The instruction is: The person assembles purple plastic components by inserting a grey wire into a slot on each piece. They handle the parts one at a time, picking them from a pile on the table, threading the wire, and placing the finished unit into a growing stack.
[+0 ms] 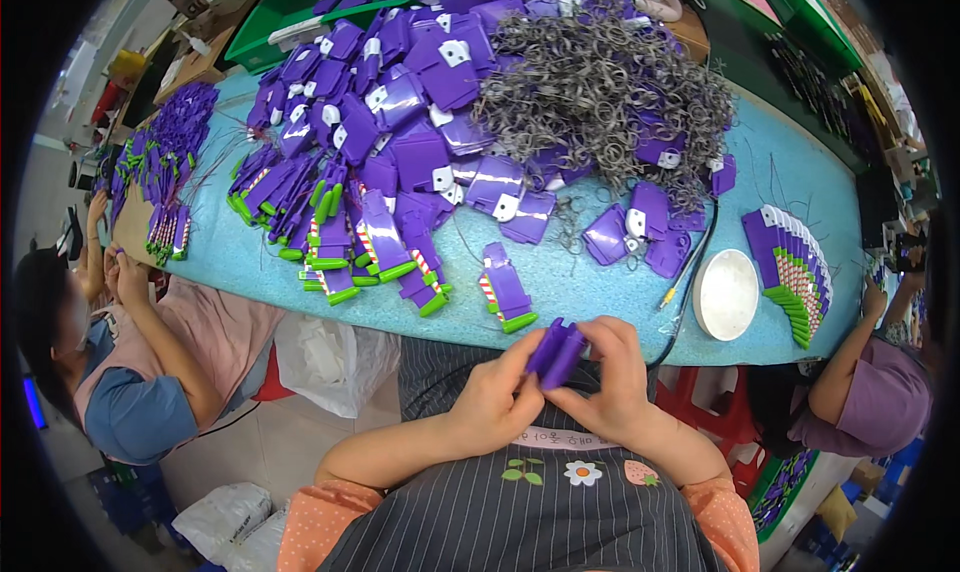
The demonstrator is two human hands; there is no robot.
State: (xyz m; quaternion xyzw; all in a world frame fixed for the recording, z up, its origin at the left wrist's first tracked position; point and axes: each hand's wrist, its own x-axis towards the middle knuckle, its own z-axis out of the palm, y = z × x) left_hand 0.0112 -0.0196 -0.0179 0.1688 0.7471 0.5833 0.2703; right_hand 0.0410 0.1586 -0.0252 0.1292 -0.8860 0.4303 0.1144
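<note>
At the near edge of the blue counter (590, 290), my left hand (497, 397) and right hand (617, 380) together grip a glossy, deep-purple plastic piece (560, 357), which appears to be two rounded lengths side by side with a darker groove between (my own grip covers its flanks).

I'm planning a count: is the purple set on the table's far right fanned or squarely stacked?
Fanned: the purple set overlaps along a curve, its green ends staggered.
</note>
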